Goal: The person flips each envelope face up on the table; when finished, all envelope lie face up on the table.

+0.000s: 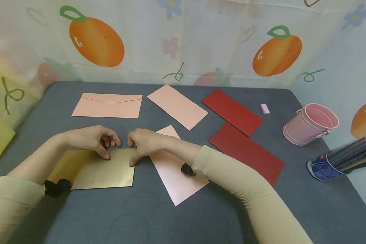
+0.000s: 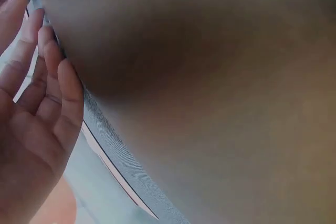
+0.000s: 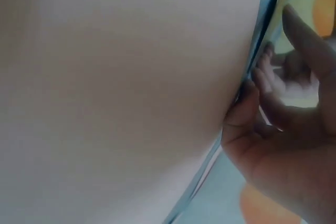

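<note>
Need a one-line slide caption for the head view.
Both hands press the gold envelope's top edge on a grey table.
</note>
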Demonstrator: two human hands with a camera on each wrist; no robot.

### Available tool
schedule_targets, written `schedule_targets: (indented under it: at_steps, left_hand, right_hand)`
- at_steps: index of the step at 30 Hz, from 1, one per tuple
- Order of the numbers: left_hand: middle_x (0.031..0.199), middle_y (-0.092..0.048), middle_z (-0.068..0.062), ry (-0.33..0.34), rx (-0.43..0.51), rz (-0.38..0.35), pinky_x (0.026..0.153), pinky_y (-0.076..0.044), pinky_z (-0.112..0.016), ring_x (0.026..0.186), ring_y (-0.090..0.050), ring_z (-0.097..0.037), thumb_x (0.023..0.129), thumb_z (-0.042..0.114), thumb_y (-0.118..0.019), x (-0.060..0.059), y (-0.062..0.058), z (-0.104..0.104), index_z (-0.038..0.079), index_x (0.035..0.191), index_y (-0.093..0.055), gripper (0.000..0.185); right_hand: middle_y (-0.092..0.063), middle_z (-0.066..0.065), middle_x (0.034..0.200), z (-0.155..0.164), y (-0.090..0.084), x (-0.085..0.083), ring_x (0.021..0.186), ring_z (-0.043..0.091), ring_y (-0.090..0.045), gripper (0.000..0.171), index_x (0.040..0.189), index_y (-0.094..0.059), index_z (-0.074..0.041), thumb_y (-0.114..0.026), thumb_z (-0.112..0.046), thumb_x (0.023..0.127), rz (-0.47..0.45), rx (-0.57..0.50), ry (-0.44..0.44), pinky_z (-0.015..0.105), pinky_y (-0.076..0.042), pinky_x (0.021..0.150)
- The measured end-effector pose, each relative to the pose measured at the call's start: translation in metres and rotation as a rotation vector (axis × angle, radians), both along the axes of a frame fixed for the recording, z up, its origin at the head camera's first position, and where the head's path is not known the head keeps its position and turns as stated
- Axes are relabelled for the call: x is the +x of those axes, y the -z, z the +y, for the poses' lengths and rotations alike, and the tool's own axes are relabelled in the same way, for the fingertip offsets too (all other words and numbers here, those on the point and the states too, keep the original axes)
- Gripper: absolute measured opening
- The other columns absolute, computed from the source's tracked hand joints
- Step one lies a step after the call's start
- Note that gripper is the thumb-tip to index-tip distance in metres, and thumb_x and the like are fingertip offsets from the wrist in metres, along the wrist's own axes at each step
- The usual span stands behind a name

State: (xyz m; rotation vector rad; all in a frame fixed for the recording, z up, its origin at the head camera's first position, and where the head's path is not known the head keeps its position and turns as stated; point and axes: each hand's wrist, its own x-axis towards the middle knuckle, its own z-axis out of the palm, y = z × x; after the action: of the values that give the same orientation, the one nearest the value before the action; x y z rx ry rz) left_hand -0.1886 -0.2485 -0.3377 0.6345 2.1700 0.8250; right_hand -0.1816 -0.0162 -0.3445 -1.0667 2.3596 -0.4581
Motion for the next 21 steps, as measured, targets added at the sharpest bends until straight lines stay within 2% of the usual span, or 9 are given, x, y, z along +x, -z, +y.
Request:
schedule_targets:
  at_steps: [7,12,15,18,21]
  left_hand:
    - [0.078,-0.052,-0.003,-0.006,-0.071,0.087,0.062,-0.042,-0.022,0.07,-0.048,-0.01,0.068,0.01,-0.086,0.006,0.001,0.004,0.006,0.099,-0.06,0.041]
    - [0.076,-0.053,-0.002,-0.005,-0.089,0.091,0.059,-0.04,-0.022,0.067,-0.047,-0.009,0.067,0.012,-0.087,0.007,-0.001,0.006,0.006,0.094,-0.061,0.038]
    - [0.074,-0.055,-0.001,0.005,-0.063,0.052,0.058,-0.04,-0.021,0.064,-0.048,-0.006,0.07,0.016,-0.086,0.003,-0.002,0.003,0.005,0.09,-0.061,0.034]
    - [0.073,-0.056,0.001,0.018,-0.033,-0.002,0.058,-0.042,-0.021,0.064,-0.05,-0.004,0.076,0.019,-0.083,-0.003,-0.005,-0.005,0.003,0.087,-0.06,0.03]
    - [0.069,-0.044,0.006,0.003,-0.028,-0.034,0.057,-0.038,-0.021,0.063,-0.043,-0.003,0.08,0.02,-0.08,-0.007,-0.009,-0.016,0.001,0.085,-0.055,0.032]
  right_hand:
    - [-0.055,-0.002,0.107,-0.004,0.004,0.005,0.091,0.01,-0.052,0.052,0.107,-0.06,-0.012,-0.084,-0.046,0.075,0.078,0.048,-0.006,0.018,-0.044,0.072]
    - [-0.058,-0.003,0.105,-0.005,0.004,0.005,0.092,0.009,-0.052,0.049,0.104,-0.062,-0.011,-0.085,-0.042,0.075,0.069,0.046,0.017,0.018,-0.043,0.072]
    - [-0.058,-0.005,0.101,-0.003,0.003,0.002,0.089,0.009,-0.051,0.045,0.103,-0.061,-0.011,-0.086,-0.035,0.075,-0.012,0.005,0.07,0.017,-0.042,0.071]
    - [-0.057,-0.005,0.087,0.0,0.003,-0.002,0.079,0.009,-0.051,0.041,0.101,-0.058,-0.011,-0.087,-0.026,0.076,-0.129,-0.079,0.158,0.016,-0.042,0.067]
    - [-0.061,-0.004,0.076,0.004,0.003,-0.008,0.07,0.006,-0.059,0.037,0.102,-0.054,-0.008,-0.083,-0.014,0.079,-0.295,-0.208,0.256,0.016,-0.047,0.063]
